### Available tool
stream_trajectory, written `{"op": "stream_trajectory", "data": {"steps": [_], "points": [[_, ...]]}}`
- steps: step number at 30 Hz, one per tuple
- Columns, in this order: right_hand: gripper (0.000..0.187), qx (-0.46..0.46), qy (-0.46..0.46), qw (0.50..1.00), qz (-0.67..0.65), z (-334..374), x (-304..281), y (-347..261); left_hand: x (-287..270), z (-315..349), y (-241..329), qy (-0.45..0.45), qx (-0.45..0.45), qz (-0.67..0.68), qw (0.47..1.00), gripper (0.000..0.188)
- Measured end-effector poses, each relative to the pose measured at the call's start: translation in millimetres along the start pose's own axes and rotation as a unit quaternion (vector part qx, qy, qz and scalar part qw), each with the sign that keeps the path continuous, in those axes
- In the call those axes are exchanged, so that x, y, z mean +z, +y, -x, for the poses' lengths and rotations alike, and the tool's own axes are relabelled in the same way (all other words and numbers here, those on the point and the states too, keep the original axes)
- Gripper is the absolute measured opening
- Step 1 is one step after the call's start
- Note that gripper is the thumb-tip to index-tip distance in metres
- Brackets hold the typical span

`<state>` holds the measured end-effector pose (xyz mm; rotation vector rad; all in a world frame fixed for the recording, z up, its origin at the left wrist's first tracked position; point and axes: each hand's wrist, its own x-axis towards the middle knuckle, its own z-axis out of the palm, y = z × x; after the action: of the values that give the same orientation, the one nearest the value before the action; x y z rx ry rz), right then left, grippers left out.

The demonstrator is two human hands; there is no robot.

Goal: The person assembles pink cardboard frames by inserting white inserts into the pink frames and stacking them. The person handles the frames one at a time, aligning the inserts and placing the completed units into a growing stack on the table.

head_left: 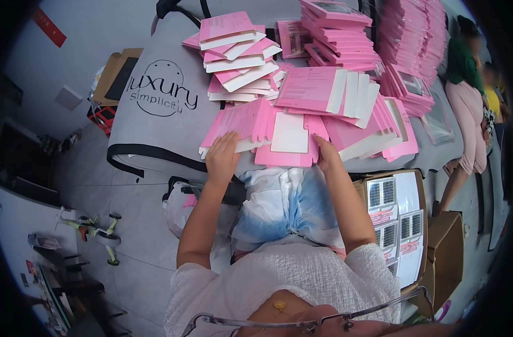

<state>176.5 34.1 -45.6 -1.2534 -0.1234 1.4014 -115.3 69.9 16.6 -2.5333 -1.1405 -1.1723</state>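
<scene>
A pink cardboard box (289, 133) with a white inner panel lies in front of me on the grey padded surface, its side flaps out. My right hand (328, 154) is at its right edge, thumb over the flap and the other fingers mostly hidden. To the left, several folded pink cartons (236, 119) with white ends lie overlapped. My left hand (222, 153) rests on their near end, fingers stretched over the edge. Another fan of pink cartons (324, 90) lies just beyond the box, and more cartons (360, 135) lean right of my right hand.
Farther back stand a pile of pink cartons (229, 28), stacked windowed pink boxes (340, 33) and a tall stack of wrapped ones (412, 39). Right of me, an open cardboard box (422, 224) holds packs of dark-gridded palettes (382, 192). A person (467, 84) stands at right; a child's tricycle (96, 233) is left.
</scene>
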Motion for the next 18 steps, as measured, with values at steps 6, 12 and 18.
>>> {"op": "stream_trajectory", "data": {"steps": [6,12,18], "points": [[0.031,0.036,-0.071,0.995,-0.053,-22,22,-6,-8,-27,1,0.035,0.004,0.007,0.999,0.039],[0.027,-0.023,-0.071,0.995,-0.069,-51,38,13,-10,-44,-1,0.023,-0.001,-0.016,1.000,0.037],[0.032,-0.074,-0.052,0.992,-0.084,-14,23,56,-15,-53,-5,0.020,-0.015,-0.025,0.999,0.032]]}}
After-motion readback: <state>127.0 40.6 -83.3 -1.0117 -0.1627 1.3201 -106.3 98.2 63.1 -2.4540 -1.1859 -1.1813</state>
